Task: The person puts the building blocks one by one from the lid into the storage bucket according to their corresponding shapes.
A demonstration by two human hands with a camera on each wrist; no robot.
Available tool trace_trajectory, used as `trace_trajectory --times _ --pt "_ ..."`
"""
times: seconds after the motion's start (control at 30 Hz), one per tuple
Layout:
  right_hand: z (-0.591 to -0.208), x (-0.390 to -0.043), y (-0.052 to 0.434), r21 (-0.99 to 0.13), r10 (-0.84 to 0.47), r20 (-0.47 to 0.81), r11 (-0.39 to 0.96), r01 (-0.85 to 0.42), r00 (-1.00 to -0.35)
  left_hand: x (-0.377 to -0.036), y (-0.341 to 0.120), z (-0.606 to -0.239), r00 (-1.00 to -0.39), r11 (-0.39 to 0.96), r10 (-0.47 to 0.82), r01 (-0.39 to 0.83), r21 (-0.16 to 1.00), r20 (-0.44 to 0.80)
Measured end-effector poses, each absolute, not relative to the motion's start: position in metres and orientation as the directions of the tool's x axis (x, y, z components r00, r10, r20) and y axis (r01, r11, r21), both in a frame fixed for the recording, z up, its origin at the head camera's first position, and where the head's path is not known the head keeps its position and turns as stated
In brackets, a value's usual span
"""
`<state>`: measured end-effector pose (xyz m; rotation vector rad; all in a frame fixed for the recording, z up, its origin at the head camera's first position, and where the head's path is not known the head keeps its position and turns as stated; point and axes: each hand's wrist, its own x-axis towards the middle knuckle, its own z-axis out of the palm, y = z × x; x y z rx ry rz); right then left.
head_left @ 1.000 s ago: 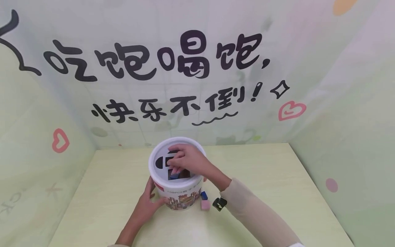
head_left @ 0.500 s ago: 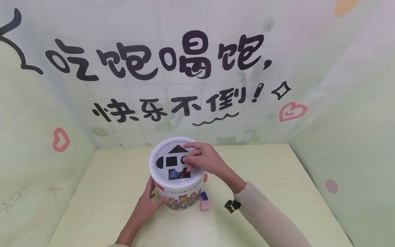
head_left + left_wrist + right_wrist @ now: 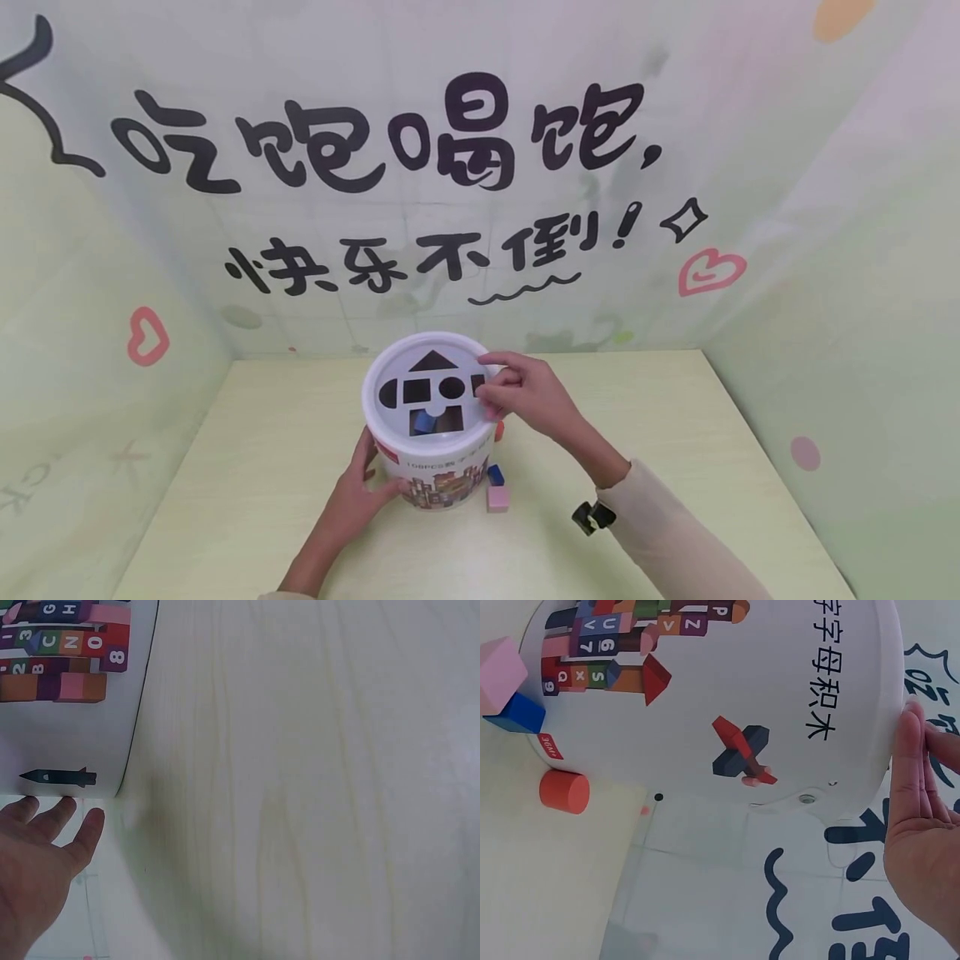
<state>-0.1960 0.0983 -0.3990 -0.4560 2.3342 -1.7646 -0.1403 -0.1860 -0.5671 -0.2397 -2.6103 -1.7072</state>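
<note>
A white toy-block bucket point(image 3: 442, 479) with a shape-sorter lid point(image 3: 393, 421) stands on the table. My left hand point(image 3: 365, 492) rests against its left side, thumb toward the front; the left wrist view shows spread fingers point(image 3: 88, 832) at its wall. My right hand point(image 3: 528, 396) is over the lid's right rim, index finger stretched out. From the right wrist view its fingers point(image 3: 909, 765) look straight, and no block shows in them. A blue block point(image 3: 424, 422) shows in the lid's wide front opening. Triangle, half-round, square, round and narrow holes look dark.
Right of the bucket, a pink cube point(image 3: 498, 499) lies against a dark blue block point(image 3: 496, 476) on the wooden table point(image 3: 645, 467). A red cylinder point(image 3: 564, 791) stands close by. A printed wall point(image 3: 450, 42) with black lettering rises behind the table.
My right hand has moved right, from over the lid's middle to its right rim, uncovering the holes and the blue block. My left hand stays at the bucket's side.
</note>
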Motion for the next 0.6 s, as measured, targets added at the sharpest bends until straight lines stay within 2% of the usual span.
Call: trace_trajectory --times 0.27,0.6 --pt "-0.414 -0.191 0.118 -0.971 -0.273 0.035 0.220 -0.098 -0.961 -0.141 -0.186 -0.566 -0.989 0.375 0.126 0.121 0.919 0.079" --pt "-0.433 -0.191 0.129 -0.978 -0.242 0.018 0.197 -0.067 -0.970 -0.143 -0.185 -0.566 -0.989 0.400 0.120 0.128 0.908 0.086"
